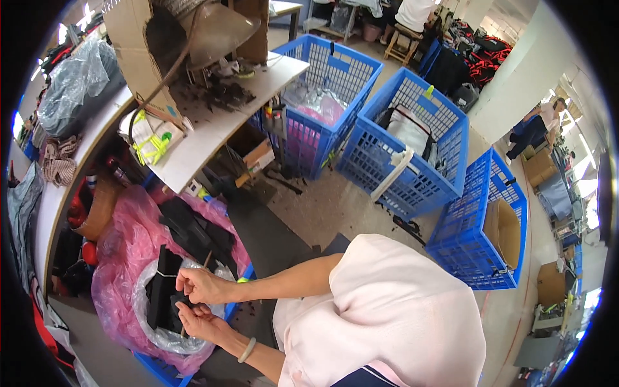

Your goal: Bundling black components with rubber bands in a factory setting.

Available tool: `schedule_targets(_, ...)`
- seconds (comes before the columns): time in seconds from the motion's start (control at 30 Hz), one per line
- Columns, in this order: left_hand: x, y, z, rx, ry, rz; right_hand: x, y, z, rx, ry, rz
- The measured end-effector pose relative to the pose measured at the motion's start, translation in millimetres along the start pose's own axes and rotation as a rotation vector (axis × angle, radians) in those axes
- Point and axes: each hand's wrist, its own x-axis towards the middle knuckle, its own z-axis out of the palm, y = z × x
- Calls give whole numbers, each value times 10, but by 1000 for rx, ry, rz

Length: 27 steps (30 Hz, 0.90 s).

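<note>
Black cloth [162, 293] in clear bag [161, 335], inside pink-lined bin [122, 258]. Pinched at top edge by right hand [201, 285]; left hand [200, 320] cupped beneath, fingers curled, grip unclear. Blue crates [412, 148] well apart.

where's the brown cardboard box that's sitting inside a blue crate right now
In the head view, the open brown cardboard box lies on its side inside the blue plastic lattice crate at right, nearest the person's pink-clothed shoulder.

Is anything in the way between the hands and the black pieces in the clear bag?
Nothing visible. Both hands, left hand and right hand, are already at the black fabric pieces in the open clear bag.
</note>
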Motion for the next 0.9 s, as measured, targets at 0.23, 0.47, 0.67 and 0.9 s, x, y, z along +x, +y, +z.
schedule_targets(0.23,19,36,-196,-148,-107,-151,-83,95,101,968,100,665)
schedule_targets(0.47,-85,14,-91,-158,-66,-108,42,90,-179,948,-319,707)
schedule_targets(0.67,33,-19,-218,-220,-195,-110,95,-60,-88,912,-195,788)
schedule_targets(0.9,-79,57,-158,-340,-174,-140,136,-40,-222,836,-381,706)
